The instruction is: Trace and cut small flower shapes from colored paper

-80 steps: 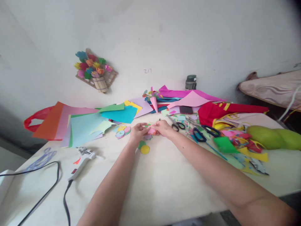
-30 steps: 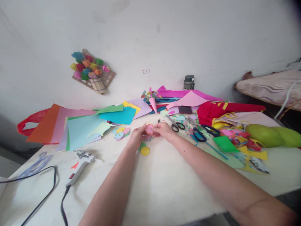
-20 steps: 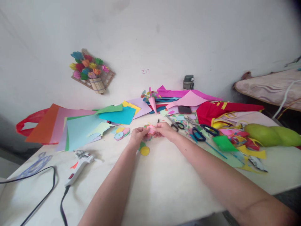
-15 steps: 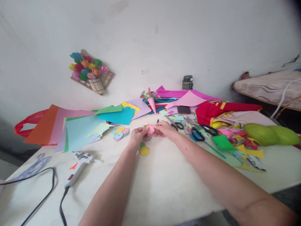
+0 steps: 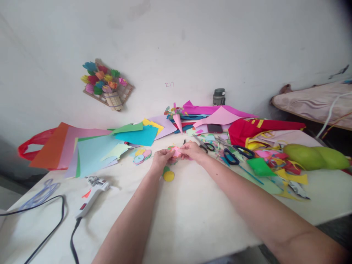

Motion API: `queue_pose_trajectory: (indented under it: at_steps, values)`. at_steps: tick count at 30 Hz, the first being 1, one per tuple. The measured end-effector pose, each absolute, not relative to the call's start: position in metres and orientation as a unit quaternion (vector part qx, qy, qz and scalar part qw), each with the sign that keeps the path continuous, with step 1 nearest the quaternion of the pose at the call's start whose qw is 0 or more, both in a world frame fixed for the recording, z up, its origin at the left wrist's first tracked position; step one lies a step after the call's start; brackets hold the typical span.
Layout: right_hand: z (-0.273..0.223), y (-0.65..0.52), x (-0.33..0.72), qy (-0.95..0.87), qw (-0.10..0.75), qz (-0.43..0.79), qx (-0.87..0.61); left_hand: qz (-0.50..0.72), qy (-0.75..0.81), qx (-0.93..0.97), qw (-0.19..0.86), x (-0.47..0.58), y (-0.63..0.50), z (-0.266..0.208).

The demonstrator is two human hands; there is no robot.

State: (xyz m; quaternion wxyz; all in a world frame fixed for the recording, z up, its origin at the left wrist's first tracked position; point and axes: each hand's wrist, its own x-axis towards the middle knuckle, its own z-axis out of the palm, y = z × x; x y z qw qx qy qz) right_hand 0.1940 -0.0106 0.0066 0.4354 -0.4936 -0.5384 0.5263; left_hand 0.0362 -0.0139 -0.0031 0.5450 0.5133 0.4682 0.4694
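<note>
Between my two hands is a small pink paper piece, pinched at both sides over the middle of the table. My left hand grips its left edge with thumb and fingers. On the opposite edge, my right hand holds it in a pinch. More small coloured paper pieces lie under and behind the hands, partly hidden. A yellow paper circle rests just in front, overlapping a green one. Left of my hands is a loose group of paper circles in blue, yellow and pink.
A white glue gun with a black cord lies at left. Coloured paper sheets spread behind it. Scissors, scraps and green fruit occupy the right side. A pink paper cone with flowers stands near the wall.
My fingers have shifted slightly on the pink paper piece, and its outline looks a little different. Both hands stay in nearly the same place. Nothing else has visibly moved.
</note>
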Motion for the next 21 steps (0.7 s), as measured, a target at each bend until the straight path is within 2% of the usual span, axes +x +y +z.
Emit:
queue_pose_trajectory:
  at_steps: [21]
  values:
    - [0.0051,-0.009,0.1957,-0.527,0.433,0.547,-0.485,0.459,0.466,0.504,0.564,0.0341,-0.0144,-0.0017]
